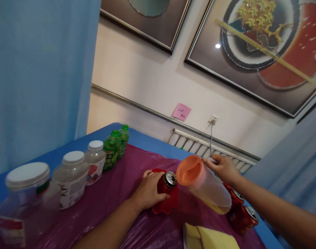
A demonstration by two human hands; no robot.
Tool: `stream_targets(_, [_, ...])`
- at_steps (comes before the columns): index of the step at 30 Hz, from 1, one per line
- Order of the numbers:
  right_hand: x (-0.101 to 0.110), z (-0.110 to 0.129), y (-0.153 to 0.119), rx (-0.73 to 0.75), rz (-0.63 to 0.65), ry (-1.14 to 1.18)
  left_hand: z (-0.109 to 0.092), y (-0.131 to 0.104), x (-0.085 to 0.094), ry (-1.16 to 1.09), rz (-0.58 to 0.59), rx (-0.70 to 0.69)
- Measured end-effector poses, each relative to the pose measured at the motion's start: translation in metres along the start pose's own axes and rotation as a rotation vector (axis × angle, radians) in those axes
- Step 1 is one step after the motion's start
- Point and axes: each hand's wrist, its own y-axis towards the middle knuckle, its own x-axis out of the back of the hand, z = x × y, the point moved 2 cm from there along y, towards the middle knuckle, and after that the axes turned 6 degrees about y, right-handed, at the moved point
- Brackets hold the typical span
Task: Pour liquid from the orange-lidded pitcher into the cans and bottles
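On the pink note stuck to the wall, two short handwritten lines run in dark ink, the upper one seeming to begin with "32", the rest too small to make out. The front green bottle bears large pale characters on its dark green label, too blurred to read surely. Print also shows on the white labels of the middle jar and the smaller jar, and round the top of the dark red can, none of it legible
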Motion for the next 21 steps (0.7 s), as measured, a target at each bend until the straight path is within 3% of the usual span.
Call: stream_targets(21, [-0.0005,-0.0009,-0.0008,0.011,-0.022,-0.007,-0.0002,0.0,-0.0005,0.0,0.008,-0.003])
